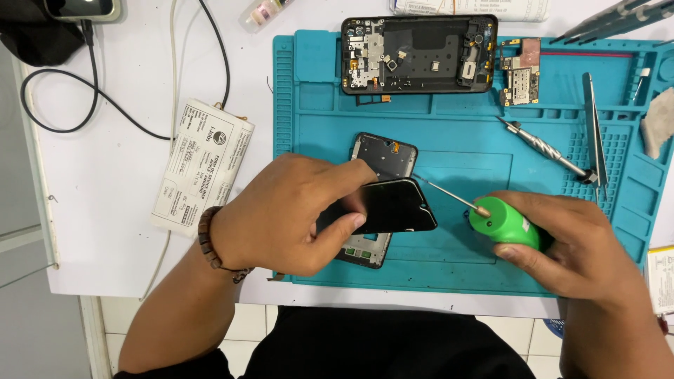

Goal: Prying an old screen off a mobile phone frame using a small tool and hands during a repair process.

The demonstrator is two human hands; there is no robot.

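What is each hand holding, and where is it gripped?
Left hand pinches the black phone screen by its left end; right hand grips the green needle-tipped bottle around its body.

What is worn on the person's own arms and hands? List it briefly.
Both forearms are bare, with no gloves and no rings that show. The left hand has a bracelet of dark brown round beads at the wrist. The right hand wears nothing visible. Black sleeves show near the elbows.

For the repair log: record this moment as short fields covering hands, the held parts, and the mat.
left hand: left hand grips a black phone screen, lifted partly off the phone frame
right hand: right hand holds a green needle-tip bottle, needle toward the screen edge
mat: blue repair mat carries an opened phone body, circuit board, screwdriver, tweezers
off mat: white paper-wrapped package, black cable
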